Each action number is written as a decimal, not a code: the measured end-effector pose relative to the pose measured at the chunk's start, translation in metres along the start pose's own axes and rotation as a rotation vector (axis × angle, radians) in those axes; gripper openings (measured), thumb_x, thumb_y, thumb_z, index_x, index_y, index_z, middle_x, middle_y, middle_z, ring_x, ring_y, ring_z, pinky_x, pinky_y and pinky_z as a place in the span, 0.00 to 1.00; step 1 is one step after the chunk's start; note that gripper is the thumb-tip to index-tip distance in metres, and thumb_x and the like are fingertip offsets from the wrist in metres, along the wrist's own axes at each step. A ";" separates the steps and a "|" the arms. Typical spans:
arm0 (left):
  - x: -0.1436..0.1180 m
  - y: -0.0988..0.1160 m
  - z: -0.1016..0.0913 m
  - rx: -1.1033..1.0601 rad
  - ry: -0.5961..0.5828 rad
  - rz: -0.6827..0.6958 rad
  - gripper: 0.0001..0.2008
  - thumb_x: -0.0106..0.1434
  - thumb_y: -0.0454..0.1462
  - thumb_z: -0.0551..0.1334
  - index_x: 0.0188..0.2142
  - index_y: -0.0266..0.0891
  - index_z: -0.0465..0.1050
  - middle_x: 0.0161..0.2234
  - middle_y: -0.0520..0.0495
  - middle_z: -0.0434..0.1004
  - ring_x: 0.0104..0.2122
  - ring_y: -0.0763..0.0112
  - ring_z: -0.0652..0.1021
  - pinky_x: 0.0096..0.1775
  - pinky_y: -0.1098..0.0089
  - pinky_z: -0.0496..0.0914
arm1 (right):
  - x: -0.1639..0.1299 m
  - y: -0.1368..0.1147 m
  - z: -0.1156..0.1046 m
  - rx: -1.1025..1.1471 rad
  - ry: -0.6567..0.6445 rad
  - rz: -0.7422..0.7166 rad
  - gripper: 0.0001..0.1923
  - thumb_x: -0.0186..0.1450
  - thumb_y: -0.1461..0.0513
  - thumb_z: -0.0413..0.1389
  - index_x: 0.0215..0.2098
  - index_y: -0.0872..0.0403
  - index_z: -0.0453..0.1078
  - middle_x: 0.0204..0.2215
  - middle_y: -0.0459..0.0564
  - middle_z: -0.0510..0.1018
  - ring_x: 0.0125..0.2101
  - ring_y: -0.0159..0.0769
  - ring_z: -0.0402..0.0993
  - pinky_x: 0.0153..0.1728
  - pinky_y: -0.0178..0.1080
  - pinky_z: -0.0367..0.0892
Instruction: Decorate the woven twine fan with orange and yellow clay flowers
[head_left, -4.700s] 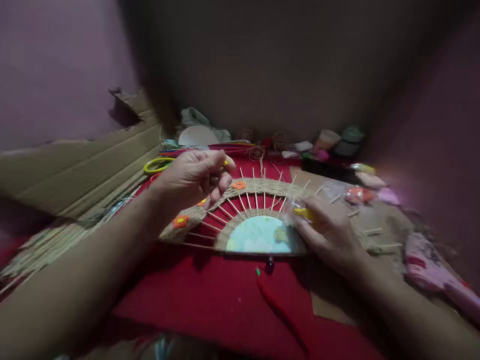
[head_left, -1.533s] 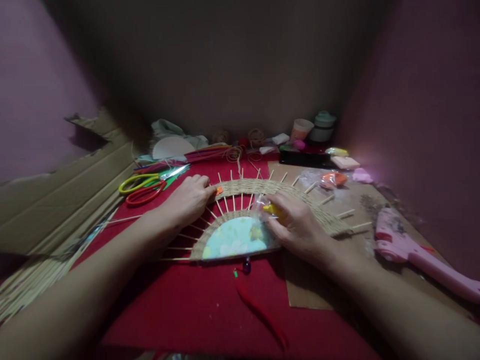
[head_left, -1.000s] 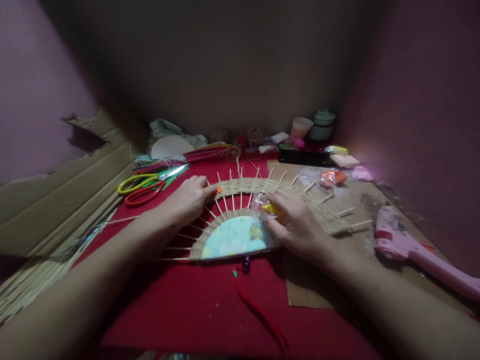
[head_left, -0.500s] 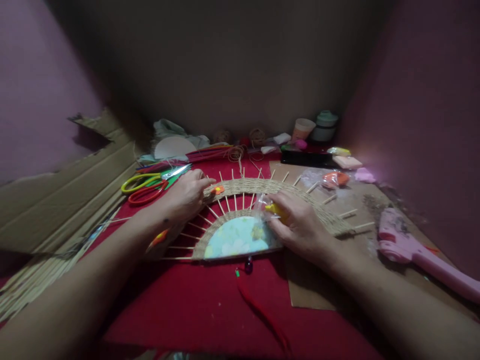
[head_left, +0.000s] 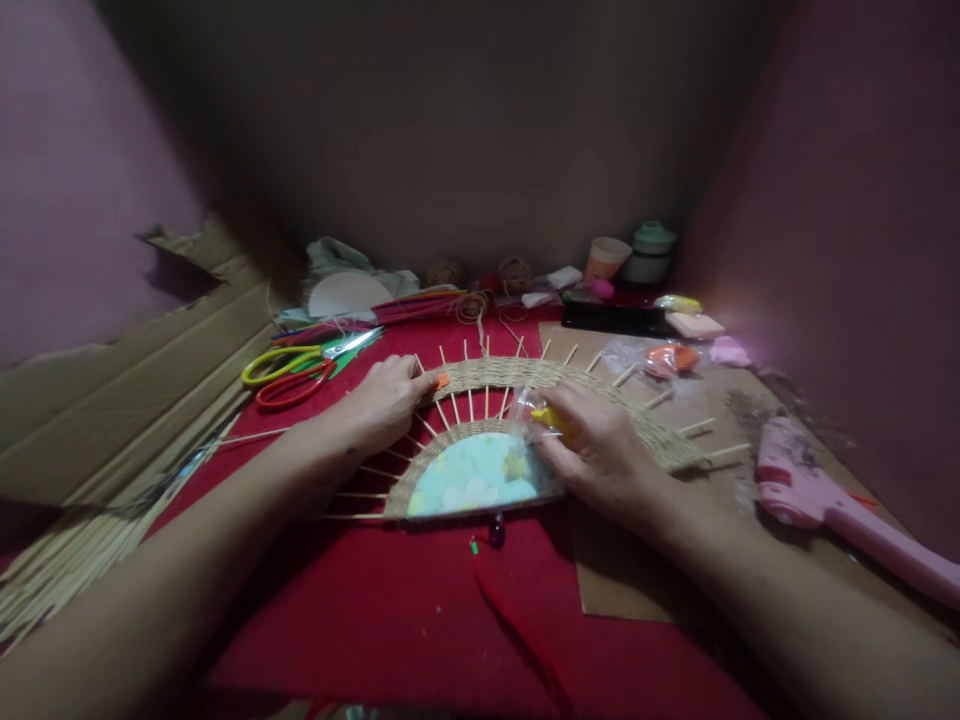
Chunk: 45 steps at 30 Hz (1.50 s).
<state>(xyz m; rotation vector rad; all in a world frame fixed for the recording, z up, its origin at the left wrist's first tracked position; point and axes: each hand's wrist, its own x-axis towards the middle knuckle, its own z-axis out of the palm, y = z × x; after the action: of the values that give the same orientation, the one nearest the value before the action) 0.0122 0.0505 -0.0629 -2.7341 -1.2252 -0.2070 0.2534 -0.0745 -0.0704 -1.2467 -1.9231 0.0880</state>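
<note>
A woven half-round fan (head_left: pixel 499 374) with thin sticks lies on the red cloth; its centre is pale blue floral fabric (head_left: pixel 472 475). My left hand (head_left: pixel 382 405) rests over its left side, one digit stretched onto a small orange flower (head_left: pixel 442 381) on the woven band and partly covering it. The other fingers are bent and partly hidden. Above the fan's right half, my right hand (head_left: pixel 600 440) is closed on a yellow lump of clay (head_left: pixel 551 417) in clear plastic wrap. A dark bead (head_left: pixel 496 530) and a red tassel (head_left: pixel 517 625) lie below the fan.
Scissors (head_left: pixel 292 375) with yellow and red handles lie at left, beside cardboard (head_left: pixel 112 400) and a bundle of sticks (head_left: pixel 82 560). A pink glue gun (head_left: pixel 810 490) lies right. Behind are twine balls (head_left: pixel 515 270), a cup (head_left: pixel 606 258) and wrapped orange clay (head_left: pixel 671 359).
My left hand has shifted slightly right and toward me, its digit now covering part of the orange flower. Another orange-and-yellow piece near the left wrist is now hidden. My right hand has stayed put.
</note>
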 end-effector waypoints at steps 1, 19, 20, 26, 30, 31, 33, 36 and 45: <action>0.000 0.000 -0.001 0.000 0.006 -0.001 0.14 0.64 0.39 0.51 0.35 0.39 0.75 0.27 0.45 0.63 0.29 0.65 0.63 0.29 0.66 0.56 | 0.000 0.000 0.000 -0.005 0.000 0.001 0.11 0.60 0.66 0.50 0.38 0.63 0.71 0.30 0.55 0.72 0.31 0.38 0.68 0.33 0.41 0.64; -0.005 0.015 -0.035 -0.205 0.096 -0.004 0.16 0.62 0.36 0.53 0.43 0.32 0.75 0.35 0.41 0.70 0.34 0.66 0.71 0.37 0.66 0.65 | 0.002 -0.008 -0.004 0.042 -0.023 0.053 0.09 0.62 0.61 0.51 0.40 0.57 0.64 0.33 0.53 0.74 0.33 0.38 0.70 0.35 0.41 0.66; -0.006 0.016 -0.036 -0.226 0.124 0.025 0.16 0.62 0.36 0.52 0.42 0.32 0.75 0.35 0.41 0.70 0.34 0.66 0.71 0.37 0.66 0.66 | 0.002 -0.008 -0.004 0.035 -0.037 0.023 0.09 0.63 0.61 0.51 0.41 0.57 0.64 0.34 0.53 0.74 0.34 0.38 0.70 0.35 0.40 0.66; -0.014 0.037 -0.040 -0.375 0.226 0.143 0.15 0.64 0.38 0.51 0.41 0.35 0.75 0.33 0.44 0.70 0.33 0.68 0.72 0.35 0.68 0.67 | 0.002 -0.005 -0.002 -0.056 -0.097 0.032 0.10 0.65 0.62 0.48 0.43 0.56 0.65 0.38 0.54 0.72 0.38 0.39 0.68 0.39 0.41 0.65; -0.021 0.047 -0.037 -0.382 0.187 0.243 0.14 0.62 0.34 0.53 0.44 0.38 0.72 0.40 0.43 0.71 0.38 0.66 0.72 0.39 0.67 0.68 | 0.017 0.006 -0.016 -0.326 -0.125 0.162 0.09 0.65 0.61 0.49 0.42 0.56 0.66 0.39 0.56 0.71 0.39 0.41 0.68 0.39 0.42 0.64; -0.022 0.048 -0.036 -0.369 0.171 0.255 0.13 0.62 0.33 0.53 0.44 0.37 0.71 0.40 0.42 0.70 0.38 0.66 0.72 0.39 0.67 0.68 | 0.024 0.012 -0.022 -0.430 -0.146 0.212 0.09 0.65 0.61 0.49 0.40 0.55 0.67 0.39 0.56 0.71 0.39 0.41 0.67 0.38 0.41 0.64; -0.023 0.049 -0.035 -0.338 0.145 0.261 0.13 0.62 0.33 0.53 0.43 0.36 0.72 0.39 0.41 0.70 0.37 0.65 0.71 0.38 0.66 0.68 | 0.043 0.029 -0.036 -0.580 -0.211 0.293 0.09 0.65 0.61 0.49 0.41 0.55 0.67 0.40 0.56 0.72 0.39 0.41 0.67 0.38 0.40 0.63; -0.023 0.052 -0.034 -0.311 0.135 0.266 0.13 0.62 0.31 0.51 0.41 0.35 0.73 0.38 0.40 0.70 0.36 0.65 0.71 0.37 0.65 0.68 | 0.071 0.061 -0.053 -0.676 -0.258 0.367 0.11 0.64 0.62 0.51 0.43 0.56 0.69 0.38 0.57 0.73 0.39 0.43 0.68 0.37 0.40 0.62; -0.024 0.044 -0.036 -0.281 0.250 0.251 0.12 0.61 0.32 0.54 0.41 0.33 0.74 0.36 0.40 0.72 0.36 0.62 0.71 0.38 0.62 0.68 | 0.081 0.117 -0.082 -0.783 -0.414 0.495 0.14 0.61 0.63 0.56 0.45 0.59 0.69 0.42 0.55 0.73 0.38 0.37 0.69 0.38 0.40 0.65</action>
<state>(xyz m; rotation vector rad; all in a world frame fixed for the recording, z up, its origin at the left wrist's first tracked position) 0.0272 -0.0022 -0.0346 -2.9435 -0.8344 -0.7146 0.3787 0.0195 -0.0218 -2.3705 -2.0096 -0.1870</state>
